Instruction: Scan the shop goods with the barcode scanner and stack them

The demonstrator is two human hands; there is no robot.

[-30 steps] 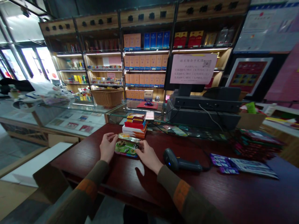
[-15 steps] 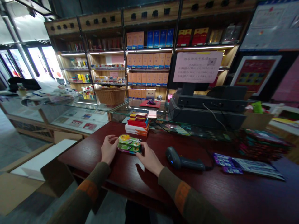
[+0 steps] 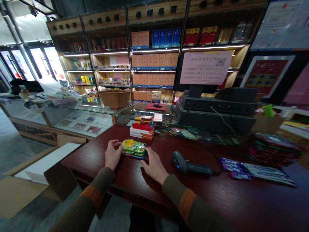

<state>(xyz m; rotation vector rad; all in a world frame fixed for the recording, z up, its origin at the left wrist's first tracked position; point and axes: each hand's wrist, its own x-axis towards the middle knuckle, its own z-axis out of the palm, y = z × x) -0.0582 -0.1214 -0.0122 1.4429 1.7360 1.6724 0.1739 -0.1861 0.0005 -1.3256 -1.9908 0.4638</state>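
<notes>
A small stack of shiny, rounded packs, green and yellow with chick and panda pictures, lies on the dark red wooden desk. My left hand is curled against the stack's left end, thumb and fingertips touching it. At the right end my right hand presses its fingers to the edge, its thumb a little apart at the near corner. Between them the two hands hold the stack. Just behind it stands a pile of red, yellow and white boxes. A barcode scanner lies right of my right hand.
Purple packets and a blurred stack of dark packages lie on the right. A monitor with a paper sign stands behind the desk. A wicker basket sits on the glass counter. At lower left is an open cardboard box.
The packs sit slightly more evenly on each other. My right thumb has drawn back a little from the stack's near edge. My left hand has hardly moved.
</notes>
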